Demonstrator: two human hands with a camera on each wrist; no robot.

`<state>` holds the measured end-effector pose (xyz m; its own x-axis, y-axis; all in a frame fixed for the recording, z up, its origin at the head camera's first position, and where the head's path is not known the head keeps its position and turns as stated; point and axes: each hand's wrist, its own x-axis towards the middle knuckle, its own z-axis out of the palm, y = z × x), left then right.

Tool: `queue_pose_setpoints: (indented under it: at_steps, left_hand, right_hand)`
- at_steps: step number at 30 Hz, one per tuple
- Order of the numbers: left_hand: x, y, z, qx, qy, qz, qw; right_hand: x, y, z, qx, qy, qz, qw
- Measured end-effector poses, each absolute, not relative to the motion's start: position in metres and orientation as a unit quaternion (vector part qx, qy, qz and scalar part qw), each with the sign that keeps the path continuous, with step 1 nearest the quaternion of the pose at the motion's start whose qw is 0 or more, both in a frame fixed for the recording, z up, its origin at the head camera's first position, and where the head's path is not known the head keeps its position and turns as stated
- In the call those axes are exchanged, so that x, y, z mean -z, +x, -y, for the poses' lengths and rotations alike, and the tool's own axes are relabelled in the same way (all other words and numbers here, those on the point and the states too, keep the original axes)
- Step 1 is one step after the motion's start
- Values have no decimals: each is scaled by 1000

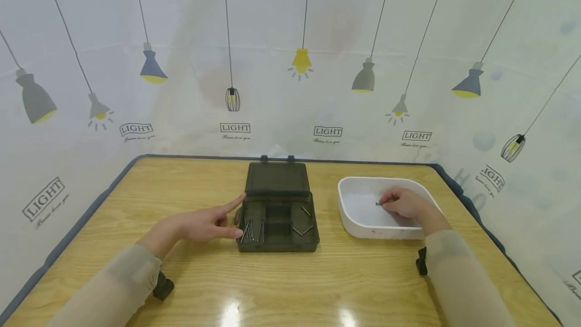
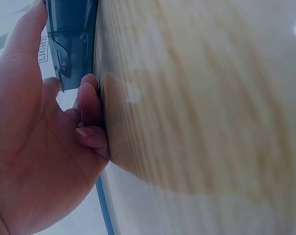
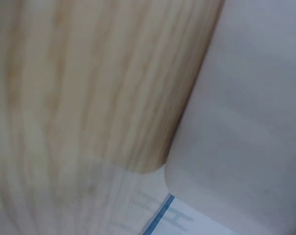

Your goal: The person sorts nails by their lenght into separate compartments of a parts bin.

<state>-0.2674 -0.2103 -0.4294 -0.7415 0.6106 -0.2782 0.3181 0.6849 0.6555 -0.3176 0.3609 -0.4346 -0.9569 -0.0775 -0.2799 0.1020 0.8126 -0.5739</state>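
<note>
A dark, see-through compartment box (image 1: pixel 279 231) lies with its lid (image 1: pixel 278 178) raised at the back. Long thin metal pins (image 1: pixel 250 230), perhaps nails or screws, lie in its left compartments; a few short ones (image 1: pixel 307 211) lie at the right. My left hand (image 1: pixel 199 224) is at the box's left side, index finger and thumb stretched against it, the other fingers loosely bent. Inside the white tray (image 1: pixel 351 226), my right hand (image 1: pixel 405 203) pinches a small thin metal piece (image 1: pixel 379 204); its exact kind is too small to tell. The right wrist view shows the tray's outer wall (image 3: pixel 240 117), not the hand.
The wooden table (image 1: pixel 290 286) has a dark-blue edge and a white cloth (image 1: pixel 272 14) printed with lamps behind it. The tray's raised rim stands to the right of the box, with a strip of bare wood between them.
</note>
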Motion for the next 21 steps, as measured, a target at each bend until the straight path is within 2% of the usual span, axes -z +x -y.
queue_pose_setpoints:
  at_steps: [12, 21]
  left_hand:
    - [428, -266, 212, -300, 259, -885, 247]
    - [429, -267, 211, -306, 260, -881, 251]
  right_hand:
    - [430, -313, -354, 304, 11, -942, 143]
    - [431, -316, -361, 289, -23, -947, 138]
